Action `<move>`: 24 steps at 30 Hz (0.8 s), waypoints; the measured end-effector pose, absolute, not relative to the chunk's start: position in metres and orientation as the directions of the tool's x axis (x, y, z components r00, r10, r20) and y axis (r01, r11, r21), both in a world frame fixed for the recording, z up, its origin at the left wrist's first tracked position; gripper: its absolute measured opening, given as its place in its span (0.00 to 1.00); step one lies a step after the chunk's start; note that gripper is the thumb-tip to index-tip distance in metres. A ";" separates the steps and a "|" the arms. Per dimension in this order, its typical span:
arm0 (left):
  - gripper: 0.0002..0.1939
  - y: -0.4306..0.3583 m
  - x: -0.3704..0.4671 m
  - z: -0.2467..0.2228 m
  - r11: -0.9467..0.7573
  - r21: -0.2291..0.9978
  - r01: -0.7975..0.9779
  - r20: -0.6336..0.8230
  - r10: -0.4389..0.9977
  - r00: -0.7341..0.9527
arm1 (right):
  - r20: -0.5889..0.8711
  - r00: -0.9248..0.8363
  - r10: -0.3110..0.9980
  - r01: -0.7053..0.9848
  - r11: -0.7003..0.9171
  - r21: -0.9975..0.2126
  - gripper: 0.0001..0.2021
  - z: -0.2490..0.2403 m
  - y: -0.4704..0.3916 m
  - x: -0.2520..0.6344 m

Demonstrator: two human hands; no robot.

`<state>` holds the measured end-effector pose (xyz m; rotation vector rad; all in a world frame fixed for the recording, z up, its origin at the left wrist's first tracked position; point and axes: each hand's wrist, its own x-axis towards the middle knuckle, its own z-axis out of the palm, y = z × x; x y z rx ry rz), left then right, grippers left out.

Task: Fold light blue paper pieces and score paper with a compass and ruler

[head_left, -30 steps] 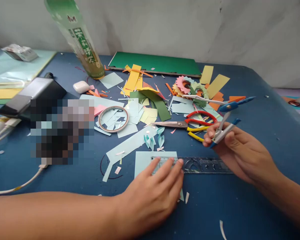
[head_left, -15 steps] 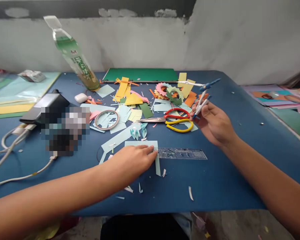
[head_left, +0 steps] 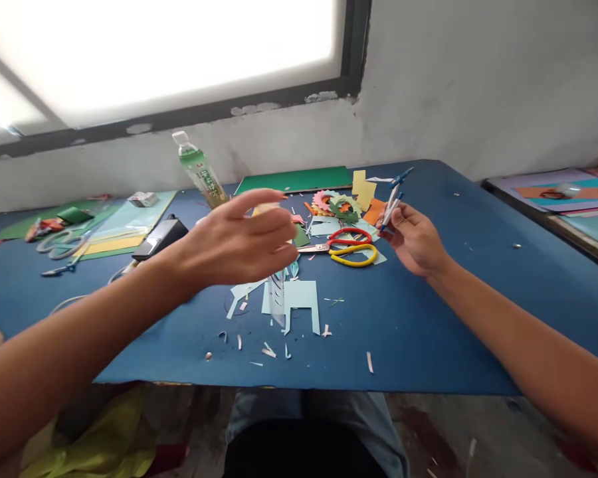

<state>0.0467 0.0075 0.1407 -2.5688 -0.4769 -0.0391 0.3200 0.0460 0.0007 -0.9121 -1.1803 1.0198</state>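
— Since the right forearm (head_left: 508, 338) cuts across the lower right, where's the room to move?

— Right of the pale-blue sheet (head_left: 303, 292). Widest run of blue tabletop (head_left: 428, 355) is between it and that forearm, one white scrap (head_left: 369, 362) on it. Front edge crosses the lower frame; right edge slants from upper right down to the right border. Scissors (head_left: 323, 247) and paper clutter crowd mid-frame.

— Compass?

— Compass (head_left: 393, 201) is right of centre, in the right hand (head_left: 412, 239). Long axis steep, blue head to upper right. One white leg runs left off the head, the rest drops to the fingers.

— Grip there?

— Thumb and fingers clamped on it, just right of the scissors handles.

— Ruler?

— Clear ruler (head_left: 277, 297) shows right below the left hand (head_left: 244, 239). Long axis runs up-down in frame, lower end overlapping the left part of the sheet.

— Left pose?

— Back of hand to camera, blurred, left forearm (head_left: 94, 332) in from lower left. Thumb apart on top, fingers curled together. Hand hides the ruler's upper end; can't tell if they clamp it.
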 end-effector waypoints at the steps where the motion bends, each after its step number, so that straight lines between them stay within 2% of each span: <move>1: 0.20 0.014 0.056 0.140 -0.849 -0.450 0.278 0.009 0.306 0.952 | 0.281 0.078 0.957 -0.143 0.289 -0.946 0.11 -0.001 0.046 0.319; 3: 0.21 0.025 0.078 0.130 -0.918 -0.388 0.086 -0.132 0.148 0.980 | 0.276 0.071 0.959 -0.146 0.284 -0.948 0.11 -0.003 0.046 0.317; 6: 0.22 0.038 0.115 0.099 -0.888 -0.354 -0.292 -0.193 -0.237 0.952 | 0.271 0.099 0.957 -0.137 0.283 -0.949 0.09 0.000 0.045 0.319; 7: 0.22 0.041 0.126 0.087 -0.868 -0.350 -0.352 -0.170 -0.310 0.935 | 0.265 0.114 0.957 -0.130 0.279 -0.951 0.08 0.003 0.045 0.322; 9: 0.21 0.045 0.142 0.066 -0.868 -0.329 -0.371 -0.130 -0.347 0.929 | 0.252 0.148 0.957 -0.114 0.269 -0.956 0.06 0.008 0.046 0.328; 12: 0.18 0.040 0.146 0.045 -0.926 -0.249 -0.283 -0.013 -0.289 0.957 | 0.231 0.181 0.956 -0.096 0.252 -0.963 0.04 0.013 0.048 0.336; 14: 0.17 0.028 0.133 0.040 -0.953 -0.245 -0.177 0.064 -0.198 0.978 | 0.217 0.202 0.955 -0.088 0.239 -0.967 0.04 0.014 0.049 0.338; 18: 0.13 -0.005 0.086 0.033 -0.926 -0.222 0.304 0.157 0.274 0.949 | 0.182 0.149 0.972 -0.123 0.201 -0.972 0.05 0.012 0.043 0.325; 20: 0.11 -0.017 0.063 0.026 -0.863 -0.188 0.468 0.165 0.442 0.882 | 0.146 0.071 0.987 -0.142 0.155 -0.978 0.05 0.010 0.037 0.312; 21: 0.11 -0.020 0.053 0.021 -0.842 -0.163 0.514 0.124 0.499 0.858 | 0.124 0.030 0.992 -0.140 0.127 -0.982 0.05 0.007 0.033 0.305; 24: 0.17 -0.019 0.034 0.008 -0.851 -0.082 0.519 0.008 0.520 0.854 | 0.068 -0.148 0.987 -0.165 0.044 -0.985 0.06 -0.004 0.023 0.286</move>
